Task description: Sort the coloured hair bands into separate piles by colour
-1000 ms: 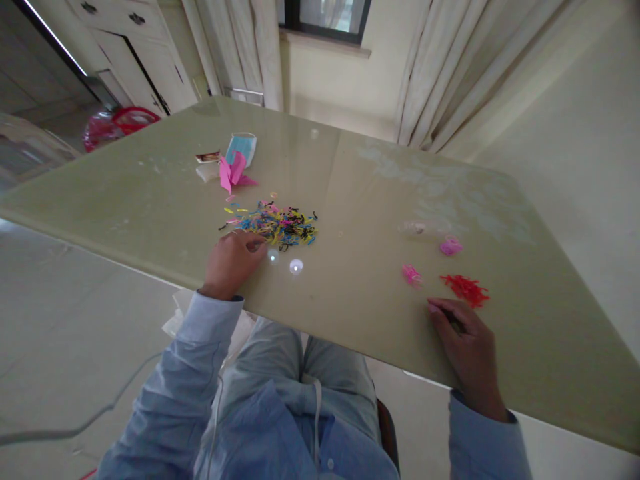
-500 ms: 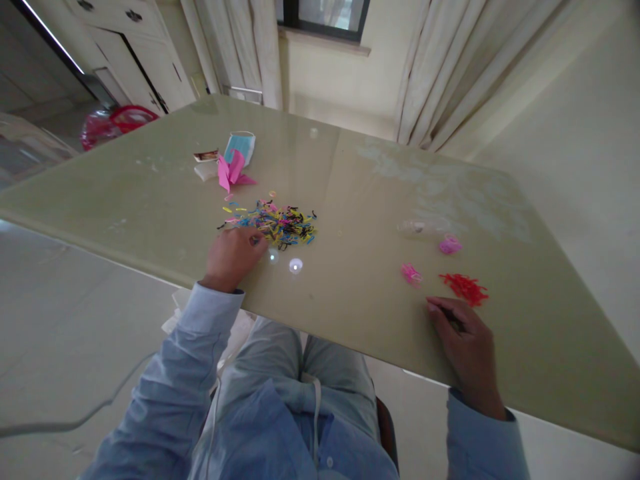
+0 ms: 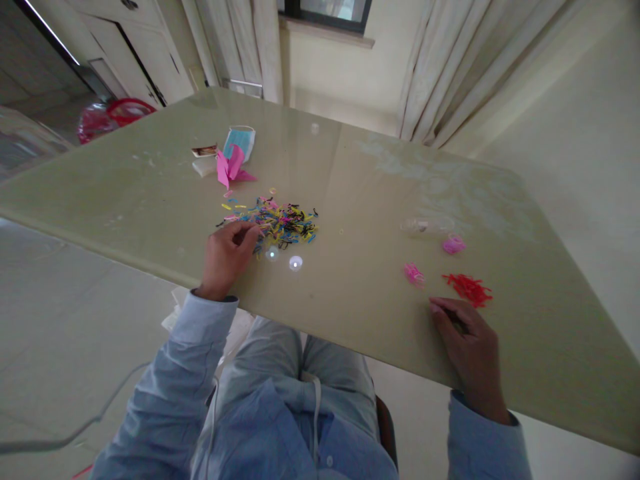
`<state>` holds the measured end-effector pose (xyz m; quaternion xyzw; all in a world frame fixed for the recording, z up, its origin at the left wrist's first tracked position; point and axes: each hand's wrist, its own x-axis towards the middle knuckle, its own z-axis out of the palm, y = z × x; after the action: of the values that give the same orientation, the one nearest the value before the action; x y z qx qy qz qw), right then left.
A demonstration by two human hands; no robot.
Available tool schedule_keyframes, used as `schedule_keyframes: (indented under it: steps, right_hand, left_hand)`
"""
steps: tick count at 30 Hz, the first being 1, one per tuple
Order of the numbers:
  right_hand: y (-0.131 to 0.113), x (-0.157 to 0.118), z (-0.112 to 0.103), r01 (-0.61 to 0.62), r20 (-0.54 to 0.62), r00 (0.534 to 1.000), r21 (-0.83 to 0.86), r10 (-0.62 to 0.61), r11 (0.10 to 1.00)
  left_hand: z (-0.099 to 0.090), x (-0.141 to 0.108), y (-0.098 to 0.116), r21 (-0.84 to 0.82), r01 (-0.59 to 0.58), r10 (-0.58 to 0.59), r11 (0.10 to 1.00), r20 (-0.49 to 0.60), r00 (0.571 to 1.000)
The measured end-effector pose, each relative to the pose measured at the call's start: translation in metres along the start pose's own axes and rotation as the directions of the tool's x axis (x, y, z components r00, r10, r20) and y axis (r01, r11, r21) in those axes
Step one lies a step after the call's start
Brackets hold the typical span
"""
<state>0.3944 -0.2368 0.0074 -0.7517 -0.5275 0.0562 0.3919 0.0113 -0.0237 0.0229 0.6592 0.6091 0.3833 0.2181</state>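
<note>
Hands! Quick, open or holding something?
Left hand: pinched closed by the mixed pile; can't tell if holding anything.
Right hand: pinched closed near the red pile; can't tell either.

Mixed pile, left of centre (image 3: 293, 223): was a jumble of yellow, blue, black and pink pieces.
Red heap, right side (image 3: 469, 289): was one solid, vivid red.
Near pink bunch, right side (image 3: 414, 274): was bright pink with paler strands.
Far pink bunch, right side (image 3: 454, 245): was a more purplish pink.
Folded shape, far left (image 3: 231, 168): was plain hot pink.
Face mask, far left (image 3: 240, 143): was light blue with white at its edges.
Tabletop (image 3: 350, 300): was muted olive green, with cloudy, paler patches at far right.
Sleeves (image 3: 167, 380): were plain light blue.
Curtains, far side (image 3: 450, 67): were cream.
</note>
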Motion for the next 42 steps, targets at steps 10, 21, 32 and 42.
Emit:
schedule_keyframes:
  steps: [10, 21, 32, 42]
  right_hand:
    - [-0.001, -0.001, 0.000, -0.012, 0.000, 1.000, 0.007, 0.012, 1.000]
    - [0.000, 0.000, 0.000, -0.009, 0.002, 1.000, 0.000, 0.009, 1.000]
    - [0.003, -0.001, 0.001, -0.015, -0.007, 1.000, 0.008, 0.015, 1.000]
    - [-0.003, 0.000, 0.000, -0.002, -0.011, 1.000, 0.011, 0.002, 1.000]
  left_hand:
    - [0.000, 0.001, -0.004, -0.055, -0.023, 0.021, 0.998, -0.046, 0.999]
    - [0.000, 0.001, 0.009, -0.161, 0.079, -0.078, 0.984, 0.012, 0.997]
    - [-0.004, -0.012, 0.032, -0.582, 0.186, -0.168, 0.792, 0.085, 0.982]
    - [0.009, -0.078, 0.085, -0.834, 0.423, -0.124, 0.354, 0.407, 0.905]
